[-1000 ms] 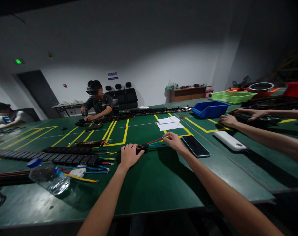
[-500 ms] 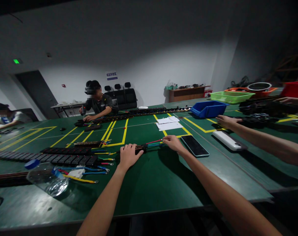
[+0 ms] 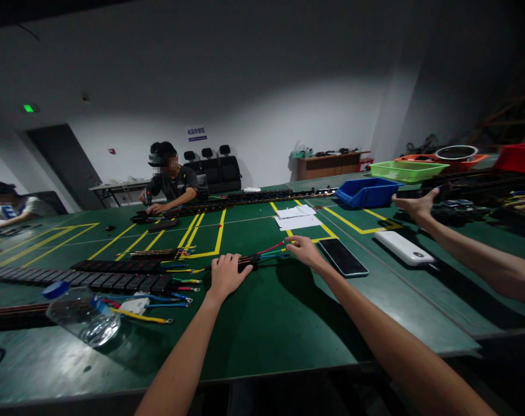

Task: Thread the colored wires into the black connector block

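Observation:
My left hand [image 3: 227, 274] is closed over a dark strip [image 3: 247, 263] on the green table [image 3: 262, 335]. Red, green-blue and yellow wires come out of the strip's right end. At those wire ends, my right hand [image 3: 303, 251] pinches a wire, apparently the yellow one. The red wire [image 3: 271, 248] rises free beside its fingertips. To the left lie dark segmented strips [image 3: 132, 282] with coloured wires ending in ring lugs. Just right of my right hand is a phone [image 3: 343, 257].
A water bottle [image 3: 86, 318] leans at the left front. Paper sheets [image 3: 297, 218], a white device [image 3: 404, 248] and a blue bin [image 3: 366, 192] lie beyond. A co-worker's arm [image 3: 474, 248] reaches in from the right; another person [image 3: 175, 185] works across the table.
My right hand's fingers have shifted slightly, and the red wire's end now stands a little higher, off the fingertips. The co-worker's hand at the right has moved right to dark parts.

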Motion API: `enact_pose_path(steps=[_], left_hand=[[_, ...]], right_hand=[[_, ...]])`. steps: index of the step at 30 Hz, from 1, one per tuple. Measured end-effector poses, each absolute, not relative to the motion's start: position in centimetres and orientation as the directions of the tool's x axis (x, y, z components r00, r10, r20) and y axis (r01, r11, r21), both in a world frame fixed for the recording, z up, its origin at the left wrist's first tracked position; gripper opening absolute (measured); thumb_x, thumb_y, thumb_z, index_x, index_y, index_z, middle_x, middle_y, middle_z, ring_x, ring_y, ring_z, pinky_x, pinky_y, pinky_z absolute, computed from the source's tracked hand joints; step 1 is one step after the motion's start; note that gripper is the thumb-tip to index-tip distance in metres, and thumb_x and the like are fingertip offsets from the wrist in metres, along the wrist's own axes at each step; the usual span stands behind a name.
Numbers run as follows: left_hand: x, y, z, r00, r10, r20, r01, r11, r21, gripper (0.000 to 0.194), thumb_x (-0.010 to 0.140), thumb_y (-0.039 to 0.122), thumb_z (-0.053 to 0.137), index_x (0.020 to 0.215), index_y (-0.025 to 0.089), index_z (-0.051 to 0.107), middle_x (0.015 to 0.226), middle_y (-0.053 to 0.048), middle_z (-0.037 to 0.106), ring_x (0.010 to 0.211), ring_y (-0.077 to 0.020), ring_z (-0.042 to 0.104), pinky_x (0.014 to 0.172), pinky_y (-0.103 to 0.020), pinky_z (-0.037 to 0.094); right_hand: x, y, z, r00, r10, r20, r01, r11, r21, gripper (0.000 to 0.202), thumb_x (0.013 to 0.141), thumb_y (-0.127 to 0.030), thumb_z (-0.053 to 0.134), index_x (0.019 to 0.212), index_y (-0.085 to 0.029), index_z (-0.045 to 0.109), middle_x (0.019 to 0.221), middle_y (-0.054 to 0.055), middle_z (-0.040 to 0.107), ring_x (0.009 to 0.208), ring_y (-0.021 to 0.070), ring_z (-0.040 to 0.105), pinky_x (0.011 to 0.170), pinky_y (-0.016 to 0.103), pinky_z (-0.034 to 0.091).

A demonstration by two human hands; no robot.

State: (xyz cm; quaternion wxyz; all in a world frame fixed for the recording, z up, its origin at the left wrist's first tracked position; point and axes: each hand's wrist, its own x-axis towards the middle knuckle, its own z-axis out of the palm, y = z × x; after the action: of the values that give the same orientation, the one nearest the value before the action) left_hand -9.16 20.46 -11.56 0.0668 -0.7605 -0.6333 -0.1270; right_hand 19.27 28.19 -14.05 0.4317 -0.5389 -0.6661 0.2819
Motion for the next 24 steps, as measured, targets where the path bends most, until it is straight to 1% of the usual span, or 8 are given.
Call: enact_pose_path(steps=[2, 4, 6, 8, 12, 19, 24], left_hand=[[-9.1, 20.4, -11.6, 0.163, 0.944, 0.286, 0.982, -0.184, 0.047, 0.062, 0.098, 0.070, 0.037, 0.126, 0.022, 0.066, 0.124, -0.012, 0.068, 0.113, -0.0296, 0.059, 0.098, -0.045, 0.039], [-9.1, 20.4, -11.6, 0.163, 0.941, 0.298, 0.982, -0.183, 0.040, 0.062, 0.098, 0.070, 0.038, 0.124, 0.021, 0.066, 0.122, -0.012, 0.069, 0.112, -0.0300, 0.059, 0.097, -0.045, 0.039], [-9.1, 20.4, -11.6, 0.167, 0.938, 0.304, 0.981, -0.188, 0.042, 0.062, 0.098, 0.070, 0.038, 0.124, 0.021, 0.066, 0.122, -0.012, 0.069, 0.112, -0.0298, 0.059, 0.097, -0.045, 0.039], [-9.1, 20.4, -11.6, 0.173, 0.937, 0.303, 0.979, -0.197, 0.050, 0.062, 0.098, 0.069, 0.038, 0.124, 0.021, 0.066, 0.122, -0.012, 0.069, 0.112, -0.0294, 0.059, 0.098, -0.045, 0.039], [-9.1, 20.4, -11.5, 0.170, 0.944, 0.284, 0.979, -0.194, 0.061, 0.062, 0.098, 0.070, 0.037, 0.125, 0.022, 0.065, 0.124, -0.012, 0.068, 0.114, -0.0295, 0.059, 0.099, -0.045, 0.039], [-9.1, 20.3, -11.5, 0.161, 0.948, 0.274, 0.983, -0.180, 0.045, 0.063, 0.098, 0.070, 0.035, 0.127, 0.023, 0.065, 0.126, -0.012, 0.067, 0.115, -0.0294, 0.058, 0.099, -0.044, 0.039], [-9.1, 20.3, -11.5, 0.167, 0.946, 0.279, 0.981, -0.189, 0.054, 0.064, 0.098, 0.071, 0.035, 0.127, 0.022, 0.065, 0.125, -0.012, 0.067, 0.114, -0.0293, 0.058, 0.099, -0.044, 0.039]], right_hand=[[19.3, 28.3, -14.1, -0.043, 0.968, 0.249, 0.500, 0.237, -0.833, 0.043, 0.077, -0.030, 0.060, 0.110, -0.009, 0.077, 0.076, 0.006, 0.071, 0.066, 0.0176, 0.061, 0.059, 0.026, 0.041], [19.3, 28.3, -14.2, -0.062, 0.972, 0.225, 0.525, 0.224, -0.821, 0.036, 0.076, -0.028, 0.061, 0.101, -0.010, 0.080, 0.077, 0.006, 0.073, 0.070, 0.0186, 0.063, 0.061, 0.026, 0.041], [19.3, 28.3, -14.2, -0.095, 0.976, 0.198, 0.547, 0.217, -0.808, 0.030, 0.077, -0.028, 0.061, 0.093, -0.012, 0.081, 0.077, 0.006, 0.074, 0.072, 0.0195, 0.064, 0.061, 0.026, 0.041], [19.3, 28.2, -14.2, -0.104, 0.979, 0.175, 0.560, 0.203, -0.803, 0.027, 0.078, -0.028, 0.062, 0.088, -0.012, 0.081, 0.077, 0.007, 0.075, 0.072, 0.0199, 0.065, 0.062, 0.026, 0.042], [19.3, 28.0, -14.1, -0.061, 0.982, 0.177, 0.550, 0.181, -0.816, 0.024, 0.076, -0.028, 0.064, 0.088, -0.012, 0.079, 0.078, 0.008, 0.075, 0.070, 0.0186, 0.064, 0.061, 0.026, 0.042], [19.2, 27.7, -13.6, 0.015, 0.958, 0.288, 0.473, 0.246, -0.846, 0.024, 0.074, -0.031, 0.062, 0.088, -0.014, 0.073, 0.076, 0.004, 0.069, 0.067, 0.0172, 0.060, 0.061, 0.026, 0.043], [19.2, 27.5, -13.1, 0.036, 0.948, 0.317, 0.454, 0.267, -0.850, 0.034, 0.075, -0.030, 0.057, 0.097, -0.013, 0.077, 0.078, 0.005, 0.068, 0.071, 0.0186, 0.061, 0.064, 0.028, 0.044]])
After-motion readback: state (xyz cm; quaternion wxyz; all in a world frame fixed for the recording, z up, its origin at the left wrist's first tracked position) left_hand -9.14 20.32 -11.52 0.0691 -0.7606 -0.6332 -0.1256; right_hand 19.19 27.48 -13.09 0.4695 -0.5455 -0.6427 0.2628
